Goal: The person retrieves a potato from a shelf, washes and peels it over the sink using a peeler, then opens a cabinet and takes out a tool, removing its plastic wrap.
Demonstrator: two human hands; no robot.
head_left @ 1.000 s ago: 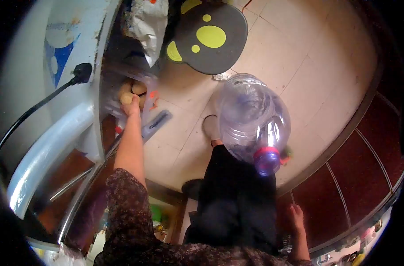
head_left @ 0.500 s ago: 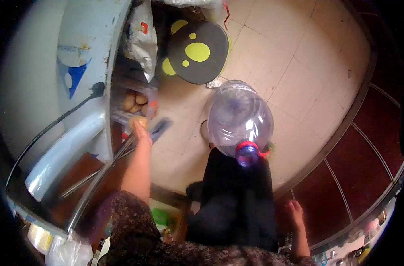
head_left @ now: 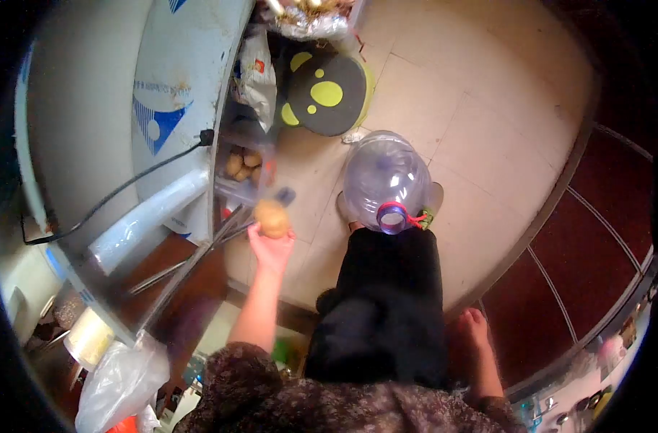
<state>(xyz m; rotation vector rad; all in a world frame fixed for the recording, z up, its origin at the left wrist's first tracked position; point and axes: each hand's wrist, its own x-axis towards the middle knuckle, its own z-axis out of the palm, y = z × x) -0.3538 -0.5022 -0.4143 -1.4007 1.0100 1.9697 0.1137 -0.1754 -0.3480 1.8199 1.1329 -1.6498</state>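
My left hand is wrapped round a rounded yellow-brown potato, raised in front of the shelf unit. Behind it, a clear plastic bin on the lower level holds several potatoes. Low on the right, beside my leg, my right hand hangs with its fingers loosely curled; whether anything is in them is too small to make out. A large clear plastic bottle with a purple neck and red handle stands between my feet.
A dark stool with yellow-green spots stands ahead on the tiled floor. White bags hang or lie beside it. Metal bars and a black cable are at the left, dark red cabinets at the right.
My left hand has taken a potato out of the bin and brought it up and toward me. The view has shifted left. My right hand has hardly moved.
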